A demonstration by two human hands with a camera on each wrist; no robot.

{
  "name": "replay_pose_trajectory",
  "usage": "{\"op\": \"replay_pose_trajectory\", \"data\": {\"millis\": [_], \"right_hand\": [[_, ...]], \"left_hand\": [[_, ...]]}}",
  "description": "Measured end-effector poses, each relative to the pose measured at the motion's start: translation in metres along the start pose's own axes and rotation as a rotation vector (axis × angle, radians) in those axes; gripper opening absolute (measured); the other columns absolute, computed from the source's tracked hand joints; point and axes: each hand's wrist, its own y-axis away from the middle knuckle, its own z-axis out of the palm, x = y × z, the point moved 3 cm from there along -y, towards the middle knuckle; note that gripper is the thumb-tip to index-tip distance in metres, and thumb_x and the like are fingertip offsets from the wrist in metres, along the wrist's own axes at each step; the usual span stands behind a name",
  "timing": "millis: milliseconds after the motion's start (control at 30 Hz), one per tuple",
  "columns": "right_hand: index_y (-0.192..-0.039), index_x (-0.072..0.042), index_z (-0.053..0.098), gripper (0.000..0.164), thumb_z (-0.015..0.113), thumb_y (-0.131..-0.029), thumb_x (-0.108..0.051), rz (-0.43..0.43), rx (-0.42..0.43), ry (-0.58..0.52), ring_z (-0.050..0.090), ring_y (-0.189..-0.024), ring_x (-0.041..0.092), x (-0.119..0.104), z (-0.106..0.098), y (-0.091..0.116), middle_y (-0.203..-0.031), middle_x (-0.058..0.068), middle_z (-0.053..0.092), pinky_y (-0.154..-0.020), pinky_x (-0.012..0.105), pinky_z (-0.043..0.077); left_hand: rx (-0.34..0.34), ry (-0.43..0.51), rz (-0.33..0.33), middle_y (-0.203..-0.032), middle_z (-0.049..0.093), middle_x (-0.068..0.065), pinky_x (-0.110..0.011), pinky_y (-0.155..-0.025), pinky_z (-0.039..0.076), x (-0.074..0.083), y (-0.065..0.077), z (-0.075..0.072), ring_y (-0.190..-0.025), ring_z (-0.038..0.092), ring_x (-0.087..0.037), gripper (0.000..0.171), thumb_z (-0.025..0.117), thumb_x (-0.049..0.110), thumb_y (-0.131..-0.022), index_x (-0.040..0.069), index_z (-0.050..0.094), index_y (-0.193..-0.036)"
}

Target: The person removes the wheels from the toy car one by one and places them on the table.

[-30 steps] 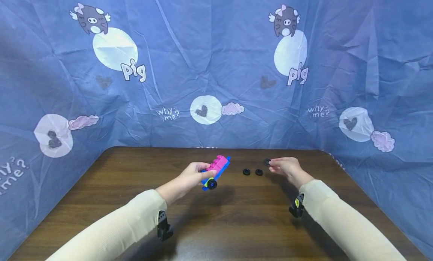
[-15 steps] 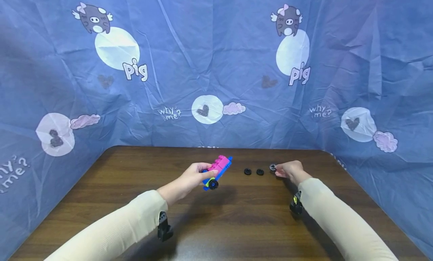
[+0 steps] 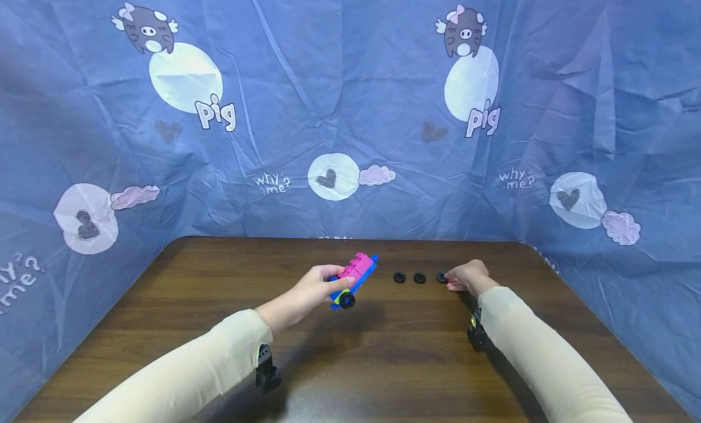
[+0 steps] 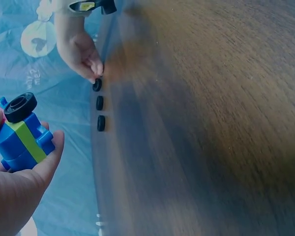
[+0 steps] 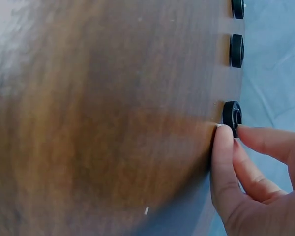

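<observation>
My left hand [image 3: 309, 290] holds a toy car of pink and blue building blocks [image 3: 358, 266] tilted above the table. One black wheel [image 3: 347, 300] sits on its near side, beside a lime-green block [image 4: 28, 140] that shows in the left wrist view. Over to the right, my right hand [image 3: 470, 276] pinches the edge of another black wheel [image 5: 230, 115] between thumb and fingertips. That wheel is at the tabletop, slightly tilted in the right wrist view. Two more black wheels [image 3: 400, 277] [image 3: 419, 278] lie flat to its left, forming a row.
The brown wooden table [image 3: 383, 362] reaches back to a blue printed cloth [image 3: 339, 106], which hangs behind it and along both sides. Each sleeve carries a black wrist camera [image 3: 266, 369] on its underside.
My right hand has carried its wheel right and down to the tabletop, level with the other two wheels. The wheel has turned flatter. My left hand and the car have barely moved.
</observation>
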Motion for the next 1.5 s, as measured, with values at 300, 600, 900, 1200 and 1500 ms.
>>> {"op": "replay_pose_trajectory", "data": {"millis": [300, 600, 900, 1200, 1500], "right_hand": [[-0.096, 0.013, 0.051, 0.021, 0.065, -0.080, 0.009, 0.034, -0.002, 0.042, 0.058, -0.041, 0.009, -0.002, 0.000, 0.000, -0.051, 0.004, 0.058, -0.051, 0.024, 0.055], [-0.086, 0.009, 0.053, 0.009, 0.061, -0.082, 0.008, 0.020, -0.023, 0.001, 0.059, -0.042, 0.009, -0.002, -0.001, 0.005, -0.053, 0.005, 0.059, -0.051, 0.023, 0.055], [-0.085, 0.009, 0.060, 0.005, 0.057, -0.083, 0.006, -0.026, -0.009, 0.000, 0.059, -0.046, 0.010, -0.001, -0.005, 0.017, -0.060, 0.007, 0.061, -0.054, 0.026, 0.056], [-0.096, 0.012, 0.062, 0.016, 0.056, -0.086, 0.002, -0.070, -0.020, 0.018, 0.062, -0.052, 0.009, -0.007, -0.007, 0.025, -0.069, 0.007, 0.066, -0.058, 0.025, 0.057], [-0.103, 0.017, 0.060, 0.023, 0.052, -0.088, 0.002, -0.098, -0.098, -0.043, 0.061, -0.054, 0.009, -0.014, -0.005, 0.037, -0.066, 0.006, 0.064, -0.058, 0.023, 0.056]], "left_hand": [[0.008, -0.032, -0.005, -0.108, 0.066, -0.017, -0.033, -0.079, 0.055, -0.002, -0.001, 0.002, -0.084, 0.061, -0.010, 0.045, 0.060, 0.018, -0.095, -0.012, 0.052, -0.128], [0.005, -0.028, -0.014, -0.110, 0.065, -0.018, -0.032, -0.078, 0.055, -0.001, 0.000, 0.003, -0.085, 0.062, -0.011, 0.045, 0.059, 0.018, -0.096, -0.012, 0.051, -0.128], [-0.016, 0.039, -0.043, -0.113, 0.062, -0.020, -0.031, -0.075, 0.056, -0.002, -0.002, 0.006, -0.088, 0.064, -0.015, 0.043, 0.058, 0.014, -0.095, -0.011, 0.048, -0.129], [-0.057, -0.021, -0.068, -0.109, 0.063, -0.016, -0.032, -0.076, 0.055, -0.003, -0.003, 0.007, -0.087, 0.062, -0.016, 0.041, 0.061, 0.017, -0.094, -0.006, 0.052, -0.127], [-0.119, 0.187, -0.074, -0.110, 0.064, -0.020, -0.029, -0.078, 0.056, -0.003, -0.008, 0.009, -0.108, 0.064, -0.040, 0.041, 0.056, 0.014, -0.097, -0.009, 0.045, -0.129]]}}
